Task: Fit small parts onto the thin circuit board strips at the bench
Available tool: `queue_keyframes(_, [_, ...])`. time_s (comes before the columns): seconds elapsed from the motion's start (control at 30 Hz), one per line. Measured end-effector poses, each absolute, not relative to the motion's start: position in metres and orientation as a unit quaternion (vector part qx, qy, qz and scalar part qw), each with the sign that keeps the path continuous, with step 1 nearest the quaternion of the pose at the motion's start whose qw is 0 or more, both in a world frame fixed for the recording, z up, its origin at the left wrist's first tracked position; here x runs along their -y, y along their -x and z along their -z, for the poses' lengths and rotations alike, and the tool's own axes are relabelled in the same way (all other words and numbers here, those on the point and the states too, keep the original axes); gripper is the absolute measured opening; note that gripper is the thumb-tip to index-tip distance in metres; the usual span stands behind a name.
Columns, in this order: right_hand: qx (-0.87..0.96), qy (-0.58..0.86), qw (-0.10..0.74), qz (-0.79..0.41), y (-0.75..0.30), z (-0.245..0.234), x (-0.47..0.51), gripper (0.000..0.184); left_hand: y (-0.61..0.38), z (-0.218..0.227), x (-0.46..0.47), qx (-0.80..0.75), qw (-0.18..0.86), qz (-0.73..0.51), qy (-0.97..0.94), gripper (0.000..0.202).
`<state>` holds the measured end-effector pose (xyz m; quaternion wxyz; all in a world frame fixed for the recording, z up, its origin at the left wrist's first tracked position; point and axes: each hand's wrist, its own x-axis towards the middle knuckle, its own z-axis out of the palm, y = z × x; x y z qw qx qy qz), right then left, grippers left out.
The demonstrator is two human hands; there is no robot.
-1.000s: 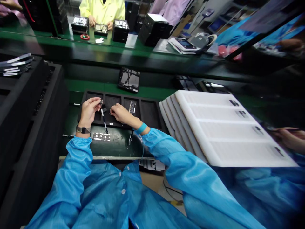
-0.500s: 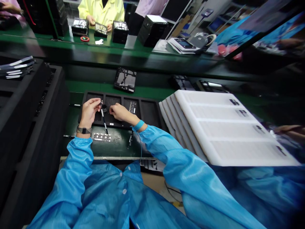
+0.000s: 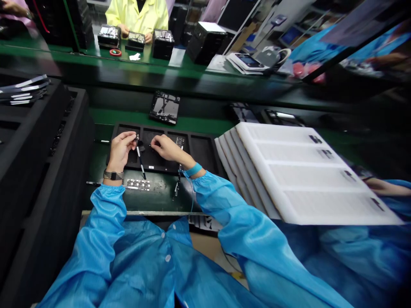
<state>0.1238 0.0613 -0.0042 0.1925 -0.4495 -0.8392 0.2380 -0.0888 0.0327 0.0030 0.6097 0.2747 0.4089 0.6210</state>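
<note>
My left hand [image 3: 120, 149] hovers over the left end of a black compartment tray [image 3: 201, 149], its fingers pinched on a thin black tool [image 3: 140, 159] that slants down toward me. My right hand [image 3: 167, 148] rests over the tray's second compartment, fingers curled and pinched near the tool's tip, on a small dark part I cannot make out. A small circuit strip [image 3: 180, 141] lies in the third compartment. Another strip of parts [image 3: 137, 184] lies on the green mat in front of the tray.
A fanned stack of white foam trays [image 3: 308, 171] sits at the right. Black foam blocks [image 3: 35, 149] rise at the left. A dark device frame [image 3: 165, 107] lies beyond the tray. A person in yellow [image 3: 138, 15] works across the line. Another person's arm [image 3: 385, 187] shows at far right.
My right hand has shifted slightly up the tray toward the left hand. The device frame beyond has slid left. The left hand has kept its grip and place.
</note>
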Motion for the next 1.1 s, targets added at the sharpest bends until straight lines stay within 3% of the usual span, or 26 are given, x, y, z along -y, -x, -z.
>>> queue_keyframes(0.17, [0.780, 0.456, 0.279, -0.326, -0.123, -0.002, -0.054, 0.005, 0.090, -0.003, -0.032, -0.406, 0.611, -0.616, -0.288, 0.012])
queue_keyframes(0.33, [0.732, 0.456, 0.312, -0.398, -0.120, 0.003, -0.050, 0.013, 0.090, -0.005, -0.032, -0.404, 0.617, -0.614, -0.280, 0.014])
queue_keyframes(0.57, [0.693, 0.422, 0.363, -0.458, -0.124, -0.010, -0.033, 0.038, 0.099, -0.012, -0.028, -0.354, 0.661, -0.609, -0.257, 0.013])
queue_keyframes(0.67, [0.685, 0.423, 0.408, -0.430, -0.134, -0.026, -0.021, 0.039, 0.105, -0.013, -0.028, -0.349, 0.662, -0.618, -0.244, 0.013])
queue_keyframes(0.87, [0.613, 0.479, 0.585, -0.229, -0.165, -0.051, -0.001, 0.028, 0.098, -0.011, -0.025, -0.364, 0.664, -0.610, -0.234, 0.024])
queue_keyframes(0.97, [0.638, 0.467, 0.564, -0.238, -0.160, -0.051, 0.010, 0.027, 0.089, -0.009, -0.023, -0.370, 0.670, -0.598, -0.237, 0.020])
queue_keyframes(1.1, [0.683, 0.416, 0.493, -0.344, -0.134, -0.040, 0.018, 0.032, 0.081, -0.007, -0.021, -0.375, 0.666, -0.598, -0.242, 0.016])
